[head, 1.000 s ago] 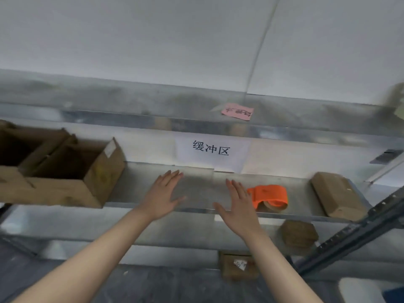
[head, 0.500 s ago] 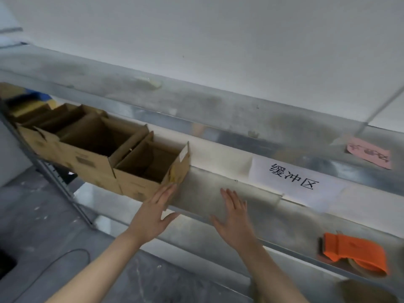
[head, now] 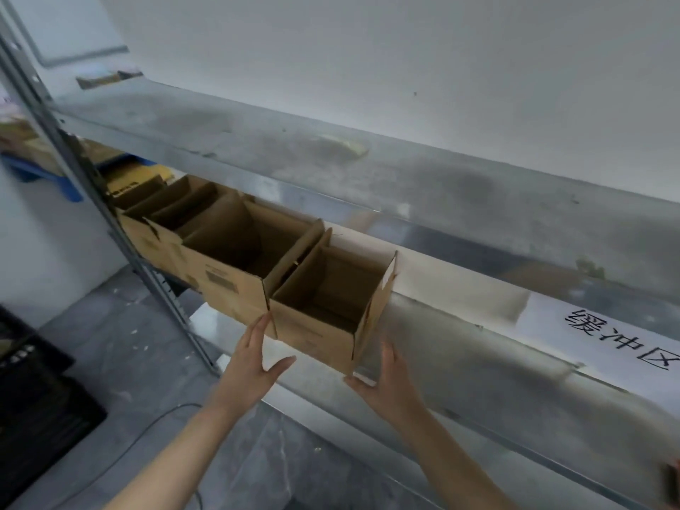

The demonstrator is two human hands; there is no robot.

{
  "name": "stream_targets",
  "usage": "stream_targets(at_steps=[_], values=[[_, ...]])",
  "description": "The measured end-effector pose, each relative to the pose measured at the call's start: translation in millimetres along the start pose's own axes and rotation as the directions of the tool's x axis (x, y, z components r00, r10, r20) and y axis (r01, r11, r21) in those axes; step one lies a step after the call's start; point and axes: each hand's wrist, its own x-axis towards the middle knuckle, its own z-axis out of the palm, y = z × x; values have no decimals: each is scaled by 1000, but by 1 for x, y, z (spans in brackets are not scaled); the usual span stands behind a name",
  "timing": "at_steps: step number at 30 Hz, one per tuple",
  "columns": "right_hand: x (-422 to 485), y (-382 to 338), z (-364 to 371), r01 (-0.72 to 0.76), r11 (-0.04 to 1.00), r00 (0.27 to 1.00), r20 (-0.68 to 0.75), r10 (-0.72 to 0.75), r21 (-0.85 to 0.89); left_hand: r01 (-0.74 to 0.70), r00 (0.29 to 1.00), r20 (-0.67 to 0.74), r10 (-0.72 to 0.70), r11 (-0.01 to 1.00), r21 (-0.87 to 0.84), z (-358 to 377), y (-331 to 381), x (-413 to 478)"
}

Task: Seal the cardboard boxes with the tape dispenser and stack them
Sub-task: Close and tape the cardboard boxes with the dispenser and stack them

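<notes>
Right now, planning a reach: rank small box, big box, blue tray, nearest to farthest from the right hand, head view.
1. small box, at the right hand
2. big box, to its left
3. blue tray, far left

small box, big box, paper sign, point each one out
small box (head: 312,334): head view, front wall.
big box (head: 220,279): head view, front wall by its label.
paper sign (head: 622,338): head view, middle of the printed sheet.

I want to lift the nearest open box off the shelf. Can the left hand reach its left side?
Probably not fully: the larger box seems pressed against that side of the small box, so the left hand gets only its front corner.
</notes>
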Motion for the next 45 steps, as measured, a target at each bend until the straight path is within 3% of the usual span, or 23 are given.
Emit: stream_targets(at_steps=[5,12,17,23,27,33,45], values=[[17,-20,23,30,997,999,-43,-26,76,141,989,76,-130,977,-160,7,-12,17],[33,-36,42,-29,964,981,-179,79,264,77,991,121,-56,982,-173,11,-24,30],[37,-25,49,-102,934,967,-188,174,342,61,992,117,-48,992,-109,17,-21,47],[36,-11,47,-178,933,952,-186,244,314,-38,988,142,58,989,-145,26,-23,44],[31,-2,46,-207,940,952,-166,257,270,50,981,192,-13,980,-192,29,-27,53],[24,8,47,-262,926,951,-91,296,273,201,913,396,-97,953,-228,28,-24,72],[-22,6,22,-223,944,954,-146,263,245,111,929,369,20,937,-332,26,-10,31]])
